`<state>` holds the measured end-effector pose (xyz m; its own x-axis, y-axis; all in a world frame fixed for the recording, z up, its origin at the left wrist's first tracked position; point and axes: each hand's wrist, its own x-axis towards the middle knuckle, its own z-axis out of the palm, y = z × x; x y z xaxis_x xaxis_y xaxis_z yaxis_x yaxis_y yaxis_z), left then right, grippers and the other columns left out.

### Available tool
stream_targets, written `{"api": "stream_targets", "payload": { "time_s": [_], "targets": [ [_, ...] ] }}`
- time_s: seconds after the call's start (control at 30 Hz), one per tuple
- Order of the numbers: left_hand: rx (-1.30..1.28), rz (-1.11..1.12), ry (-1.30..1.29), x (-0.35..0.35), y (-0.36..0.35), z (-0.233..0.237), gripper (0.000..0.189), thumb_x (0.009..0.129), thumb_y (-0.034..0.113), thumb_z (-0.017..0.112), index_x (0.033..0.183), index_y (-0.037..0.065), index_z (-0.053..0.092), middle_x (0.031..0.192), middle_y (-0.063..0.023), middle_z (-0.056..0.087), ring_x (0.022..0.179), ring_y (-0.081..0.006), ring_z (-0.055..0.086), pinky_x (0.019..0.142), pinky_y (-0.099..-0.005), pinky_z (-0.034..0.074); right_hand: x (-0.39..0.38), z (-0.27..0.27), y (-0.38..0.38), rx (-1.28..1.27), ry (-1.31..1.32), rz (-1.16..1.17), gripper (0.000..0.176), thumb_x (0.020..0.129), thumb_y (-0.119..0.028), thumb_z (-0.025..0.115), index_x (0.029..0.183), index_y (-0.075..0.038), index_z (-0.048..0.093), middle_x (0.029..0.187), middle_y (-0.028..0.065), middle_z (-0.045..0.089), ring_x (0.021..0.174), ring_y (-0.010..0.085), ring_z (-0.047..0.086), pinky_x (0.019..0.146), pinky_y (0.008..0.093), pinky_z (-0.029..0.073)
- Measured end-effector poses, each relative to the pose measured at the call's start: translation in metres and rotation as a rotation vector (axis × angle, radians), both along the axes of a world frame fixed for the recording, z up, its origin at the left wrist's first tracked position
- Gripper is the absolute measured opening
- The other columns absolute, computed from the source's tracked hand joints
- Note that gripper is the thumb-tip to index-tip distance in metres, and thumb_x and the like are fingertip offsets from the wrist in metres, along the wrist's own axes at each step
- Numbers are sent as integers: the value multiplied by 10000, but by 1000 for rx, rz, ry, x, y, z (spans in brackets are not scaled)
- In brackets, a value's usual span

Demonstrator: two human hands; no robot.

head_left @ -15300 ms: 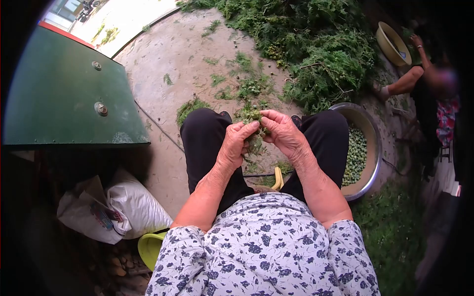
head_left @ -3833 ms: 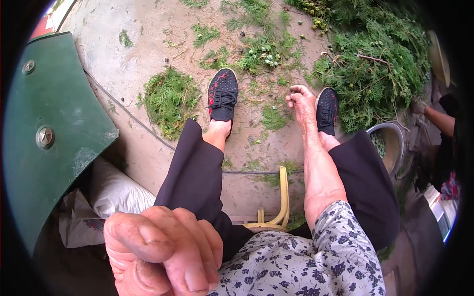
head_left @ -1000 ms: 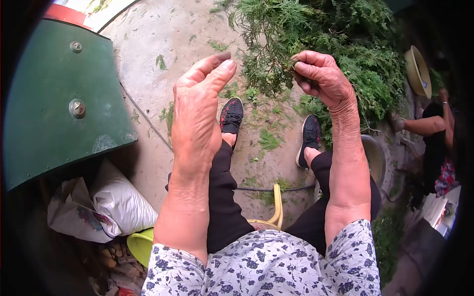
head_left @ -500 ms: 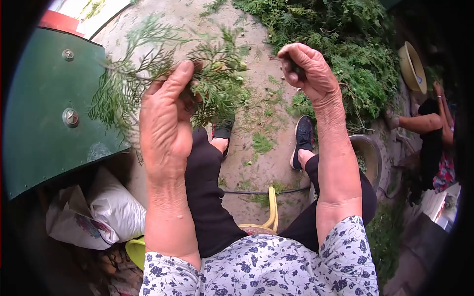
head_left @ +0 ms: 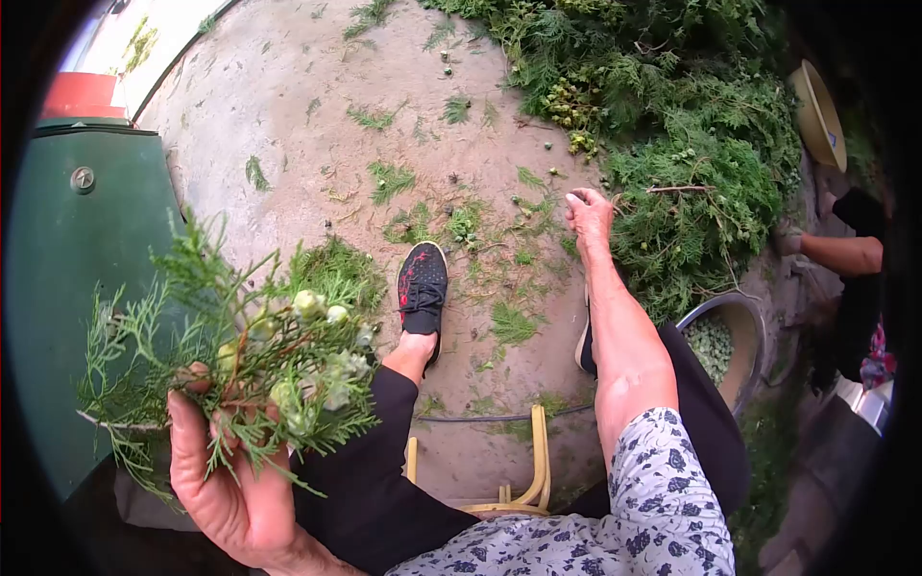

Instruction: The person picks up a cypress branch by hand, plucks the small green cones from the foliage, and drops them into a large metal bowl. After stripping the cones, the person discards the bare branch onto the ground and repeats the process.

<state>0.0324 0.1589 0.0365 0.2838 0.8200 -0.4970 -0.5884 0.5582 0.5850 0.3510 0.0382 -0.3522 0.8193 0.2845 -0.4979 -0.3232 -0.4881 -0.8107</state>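
At the left hand (head_left: 240, 490) I see an arborvitae sprig (head_left: 331, 403) with cones (head_left: 309, 303), pinched. Right hand (head_left: 591, 219): curled beside the branch pile (head_left: 706, 197), can't tell if holding anything. Risk: loose pinch could shed cones onto the floor (head_left: 279, 134).

One branch pile (head_left: 691, 144); beside it, two basins (head_left: 818, 115) (head_left: 749, 360); left of it, two hands (head_left: 245, 499) (head_left: 591, 219), two shoes (head_left: 423, 288) (head_left: 585, 350), one leafy bunch (head_left: 331, 408), one green box (head_left: 86, 259).

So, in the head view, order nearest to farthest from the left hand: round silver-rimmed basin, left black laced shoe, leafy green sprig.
1. Sprig, in the left hand.
2. Shoe, ahead and right.
3. Basin, on the far right.
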Motion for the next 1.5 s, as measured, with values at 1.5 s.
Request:
{"api": "stream_targets", "payload": {
  "time_s": [1.5],
  "targets": [
    [-10,-163,85,-3,9,10,321,928,186,457,1168,-13,529,1220,-141,532,1191,-277,449,1014,-508,311,86,-46,-22,-509,-832,454,271,706,-23,630,973,-59,609,849,169,577,806,331,575,706,401,472]
  ]
}}
